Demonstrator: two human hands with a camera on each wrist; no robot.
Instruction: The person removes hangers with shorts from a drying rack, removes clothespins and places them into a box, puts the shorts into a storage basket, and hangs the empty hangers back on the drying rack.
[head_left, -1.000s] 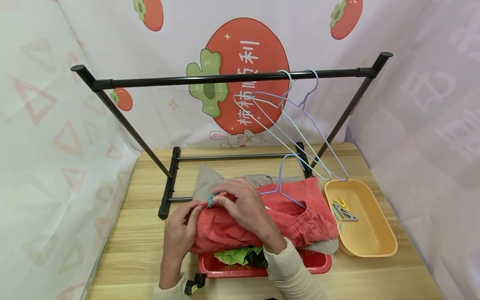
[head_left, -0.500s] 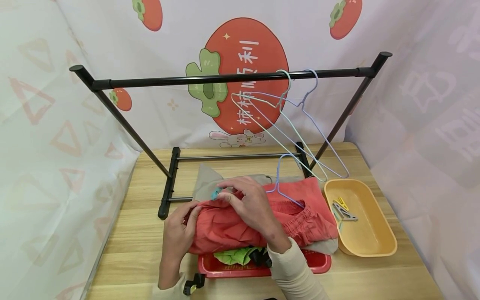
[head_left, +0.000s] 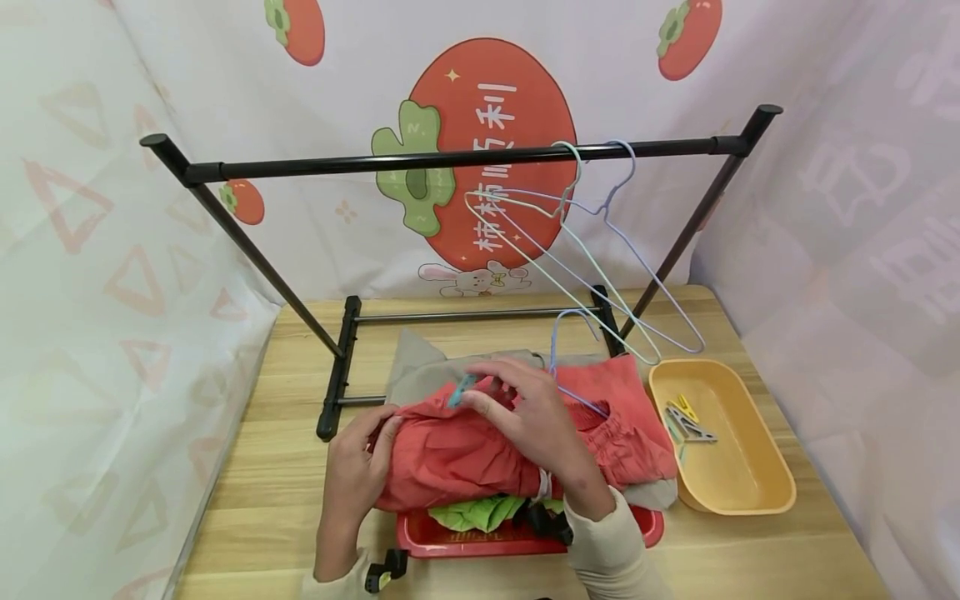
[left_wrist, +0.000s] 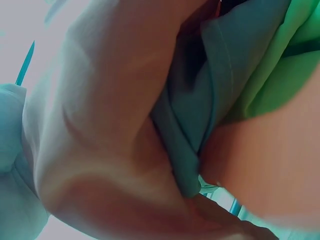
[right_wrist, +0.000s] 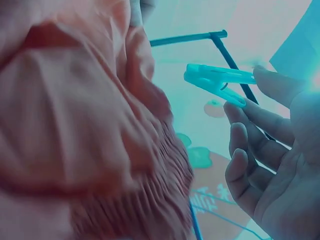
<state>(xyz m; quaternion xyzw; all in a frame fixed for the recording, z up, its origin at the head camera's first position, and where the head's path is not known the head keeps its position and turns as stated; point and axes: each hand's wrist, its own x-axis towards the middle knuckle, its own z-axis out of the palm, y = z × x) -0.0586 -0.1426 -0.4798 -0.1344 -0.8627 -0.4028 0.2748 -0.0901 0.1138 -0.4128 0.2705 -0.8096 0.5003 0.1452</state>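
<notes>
Red shorts (head_left: 450, 467) with a gathered elastic waist lie heaped across the middle of the table. My left hand (head_left: 356, 467) pinches their left edge between thumb and fingers. A blue clothespin (right_wrist: 215, 82) is pinched by its handles between the thumb and fingers of my right hand (right_wrist: 275, 135). In the head view that clothespin overlaps the upper edge of the shorts. A purple hanger (head_left: 553, 354) sits partly inside the shorts, its hook sticking up. Grey cloth (head_left: 420, 367) lies beneath them. In the left wrist view fabric hides most of the left hand.
A black rack's bar (head_left: 337, 165) spans the back, with a mint hanger (head_left: 592, 258) and another purple hanger (head_left: 637, 242) on it. At right stands a yellow basin (head_left: 742, 450) with several clothespins. A red basket (head_left: 450, 550) with green cloth (head_left: 480, 512) is under the shorts.
My right hand has drawn the blue clothespin rightward, away from my left hand, along the upper edge of the shorts. The left hand keeps its hold in place.
</notes>
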